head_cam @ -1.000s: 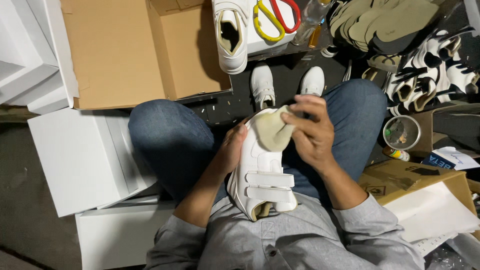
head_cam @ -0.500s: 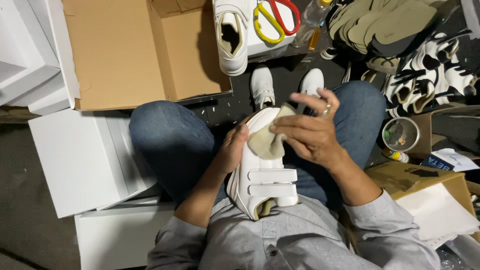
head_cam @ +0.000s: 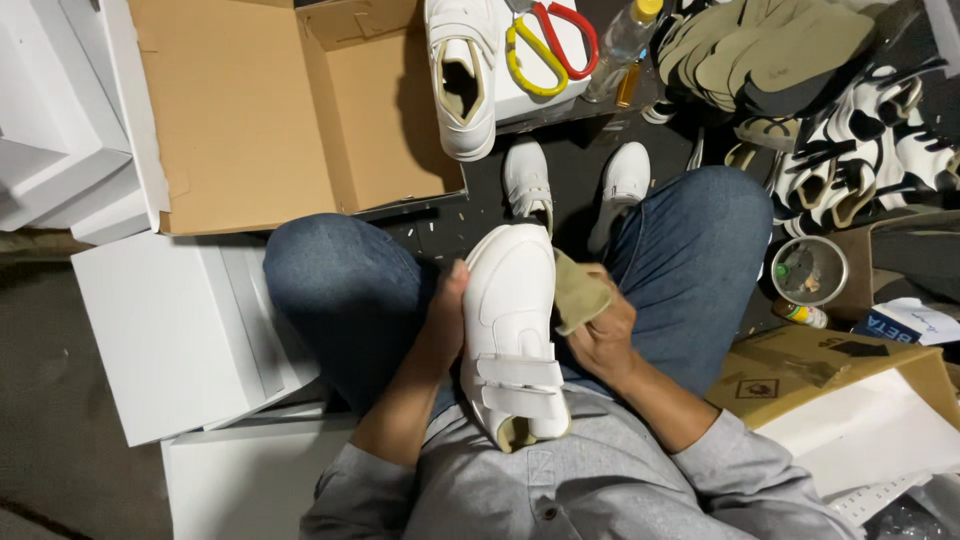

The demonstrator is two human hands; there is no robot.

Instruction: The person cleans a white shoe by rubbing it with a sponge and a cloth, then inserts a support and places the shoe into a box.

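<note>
A white strap sneaker (head_cam: 512, 330) rests in my lap, toe pointing away from me. My left hand (head_cam: 445, 322) grips its left side and steadies it. My right hand (head_cam: 600, 335) holds a folded tan cloth (head_cam: 578, 290) pressed against the sneaker's right side near the toe. I sit with blue jeans and white shoes visible beyond the sneaker.
An open cardboard box (head_cam: 250, 110) lies ahead on the left. A second white sneaker (head_cam: 462, 75) and red-and-yellow scissors (head_cam: 550, 45) sit ahead. White boxes (head_cam: 170, 340) stack at left. Tan insoles (head_cam: 770, 50), more shoes (head_cam: 870, 150), a small round tin (head_cam: 810, 270) lie right.
My right hand and the cloth slid from the top of the sneaker's toe down to its right side. The toe now shows uncovered. My left hand kept its grip.
</note>
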